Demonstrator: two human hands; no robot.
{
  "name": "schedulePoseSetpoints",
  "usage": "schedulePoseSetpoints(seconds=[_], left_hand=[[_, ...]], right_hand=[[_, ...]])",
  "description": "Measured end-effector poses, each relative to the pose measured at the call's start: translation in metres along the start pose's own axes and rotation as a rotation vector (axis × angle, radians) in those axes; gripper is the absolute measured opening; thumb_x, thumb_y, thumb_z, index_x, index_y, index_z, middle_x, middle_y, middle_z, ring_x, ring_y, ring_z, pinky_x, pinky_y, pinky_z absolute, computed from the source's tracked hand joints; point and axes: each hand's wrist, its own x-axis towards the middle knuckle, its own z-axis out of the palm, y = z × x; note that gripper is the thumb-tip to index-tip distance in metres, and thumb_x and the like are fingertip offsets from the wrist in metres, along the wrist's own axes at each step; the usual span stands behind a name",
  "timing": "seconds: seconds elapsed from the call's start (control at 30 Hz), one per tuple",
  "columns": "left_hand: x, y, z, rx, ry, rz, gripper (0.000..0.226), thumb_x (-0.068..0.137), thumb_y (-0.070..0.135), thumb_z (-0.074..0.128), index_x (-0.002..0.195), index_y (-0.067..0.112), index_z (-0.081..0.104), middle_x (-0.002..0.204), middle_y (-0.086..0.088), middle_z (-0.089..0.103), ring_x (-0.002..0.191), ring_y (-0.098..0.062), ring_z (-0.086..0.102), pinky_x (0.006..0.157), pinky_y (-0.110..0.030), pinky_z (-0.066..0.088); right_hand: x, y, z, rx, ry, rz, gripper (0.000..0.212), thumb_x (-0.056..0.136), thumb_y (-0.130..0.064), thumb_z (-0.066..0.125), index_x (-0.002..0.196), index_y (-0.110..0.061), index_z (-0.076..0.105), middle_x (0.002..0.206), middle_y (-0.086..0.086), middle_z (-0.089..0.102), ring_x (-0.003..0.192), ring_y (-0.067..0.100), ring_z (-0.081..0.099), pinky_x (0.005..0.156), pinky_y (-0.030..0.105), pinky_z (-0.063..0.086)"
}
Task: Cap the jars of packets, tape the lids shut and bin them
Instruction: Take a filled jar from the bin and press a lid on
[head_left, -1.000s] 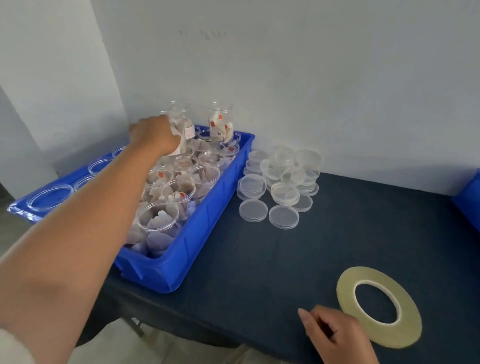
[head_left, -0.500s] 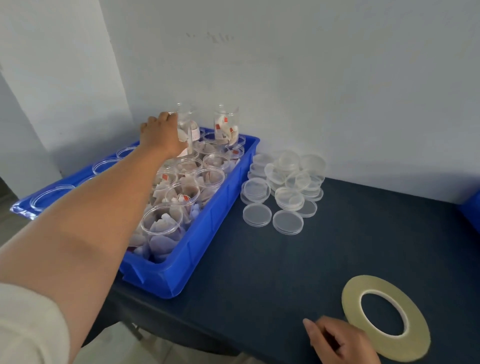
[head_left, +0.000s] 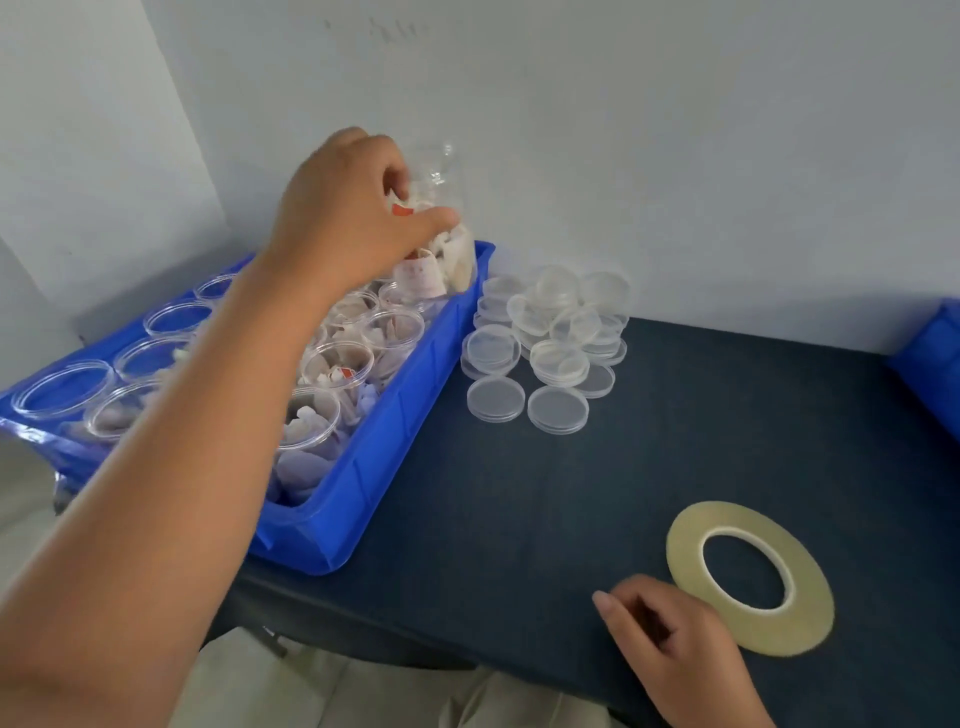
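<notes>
L hand (head_left: 343, 218) fingers grip clear plastic jar of packets (head_left: 441, 249), held over far end of blue plastic bin (head_left: 374, 467). R hand (head_left: 675, 639) near right on dark desk (head_left: 519, 493), fingers loosely curled, empty, beside yellowish tape roll (head_left: 691, 566).

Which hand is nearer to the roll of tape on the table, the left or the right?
Right. The right hand rests on the table just beside the roll of tape. The left hand is far off, gripping a jar over the blue bin.

Left arm stretched forward, left hand (head_left: 353, 218) gripping a jar (head_left: 449, 254), right hand (head_left: 670, 634) loosely curled, idle
</notes>
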Motion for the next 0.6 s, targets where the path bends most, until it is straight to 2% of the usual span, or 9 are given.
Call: schedulePoseSetpoints(seconds=[0.03, 0.07, 0.13, 0.23, 0.3, 0.37, 0.47, 0.53, 0.6], left_hand=[[-0.018, 0.022, -0.001, -0.04, -0.082, 0.037, 0.047, 0.077, 0.068, 0.079, 0.085, 0.026, 0.058, 0.093, 0.011, 0.054, 0.077, -0.007, 0.051, 0.066, -0.019, 0.036], [-0.039, 0.043, 0.0, -0.087, -0.17, 0.071, 0.046, 0.075, 0.068, 0.079, 0.083, 0.028, 0.058, 0.091, 0.013, 0.053, 0.075, -0.002, 0.05, 0.066, -0.019, 0.037], [-0.087, 0.08, 0.009, -0.184, -0.34, 0.134, 0.044, 0.074, 0.069, 0.077, 0.082, 0.032, 0.057, 0.092, 0.016, 0.053, 0.078, 0.001, 0.053, 0.066, -0.019, 0.038], [-0.152, 0.12, 0.034, -0.28, -0.509, 0.216, 0.043, 0.076, 0.074, 0.072, 0.083, 0.035, 0.054, 0.095, 0.019, 0.05, 0.087, 0.006, 0.053, 0.064, -0.014, 0.035], [-0.186, 0.136, 0.051, -0.328, -0.546, 0.244, 0.042, 0.08, 0.069, 0.075, 0.083, 0.035, 0.051, 0.097, 0.019, 0.048, 0.089, 0.004, 0.05, 0.067, -0.013, 0.036], [-0.211, 0.143, 0.066, -0.366, -0.553, 0.277, 0.041, 0.083, 0.063, 0.078, 0.087, 0.034, 0.051, 0.101, 0.02, 0.046, 0.091, 0.001, 0.046, 0.074, -0.013, 0.039], [-0.223, 0.14, 0.079, -0.63, -0.528, 0.267, 0.032, 0.088, 0.057, 0.076, 0.105, 0.034, 0.06, 0.116, 0.022, 0.053, 0.1, -0.003, 0.056, 0.082, -0.017, 0.048], [-0.21, 0.127, 0.092, -0.901, -0.443, -0.004, 0.022, 0.097, 0.048, 0.066, 0.118, 0.043, 0.063, 0.117, 0.021, 0.062, 0.097, -0.008, 0.066, 0.082, -0.015, 0.051], [-0.187, 0.1, 0.12, -0.815, -0.348, -0.265, 0.018, 0.101, 0.047, 0.059, 0.118, 0.045, 0.064, 0.112, 0.023, 0.067, 0.098, -0.004, 0.069, 0.082, -0.02, 0.055]], right_hand=[[-0.002, -0.002, 0.001, 0.056, 0.033, 0.015, 0.014, 0.086, -0.033, 0.083, 0.09, -0.04, 0.071, 0.082, -0.015, 0.071, 0.068, 0.005, 0.064, 0.059, 0.017, 0.048], [-0.003, -0.002, 0.001, 0.114, 0.065, 0.028, 0.032, 0.082, -0.036, 0.087, 0.109, -0.042, 0.071, 0.102, -0.018, 0.073, 0.084, 0.003, 0.069, 0.065, 0.017, 0.053], [-0.003, 0.002, 0.001, 0.21, 0.096, 0.038, 0.085, 0.078, -0.052, 0.088, 0.151, -0.031, 0.05, 0.141, -0.024, 0.06, 0.125, 0.001, 0.063, 0.089, 0.022, 0.057], [-0.003, 0.004, -0.003, 0.333, 0.053, 0.025, 0.122, 0.072, -0.063, 0.089, 0.167, -0.028, 0.021, 0.163, -0.017, 0.044, 0.15, 0.009, 0.045, 0.117, 0.035, 0.045], [-0.002, 0.002, -0.005, 0.424, 0.03, 0.02, 0.12, 0.072, -0.049, 0.095, 0.166, -0.037, 0.021, 0.157, -0.007, 0.053, 0.144, 0.017, 0.054, 0.115, 0.037, 0.048], [-0.002, 0.001, -0.005, 0.42, 0.055, 0.031, 0.11, 0.073, -0.044, 0.096, 0.158, -0.046, 0.028, 0.142, -0.008, 0.064, 0.128, 0.016, 0.067, 0.102, 0.028, 0.054], [-0.002, 0.007, -0.004, 0.389, 0.104, 0.044, 0.1, 0.07, -0.042, 0.094, 0.152, -0.037, 0.037, 0.132, -0.011, 0.067, 0.12, 0.014, 0.07, 0.097, 0.028, 0.056], [-0.003, 0.008, -0.005, 0.36, 0.137, 0.063, 0.101, 0.063, -0.051, 0.096, 0.148, -0.041, 0.042, 0.135, -0.017, 0.064, 0.125, 0.006, 0.065, 0.096, 0.017, 0.052], [-0.003, 0.007, -0.005, 0.316, 0.128, 0.059, 0.102, 0.059, -0.057, 0.097, 0.144, -0.048, 0.042, 0.138, -0.023, 0.06, 0.128, 0.0, 0.06, 0.098, 0.015, 0.051]])
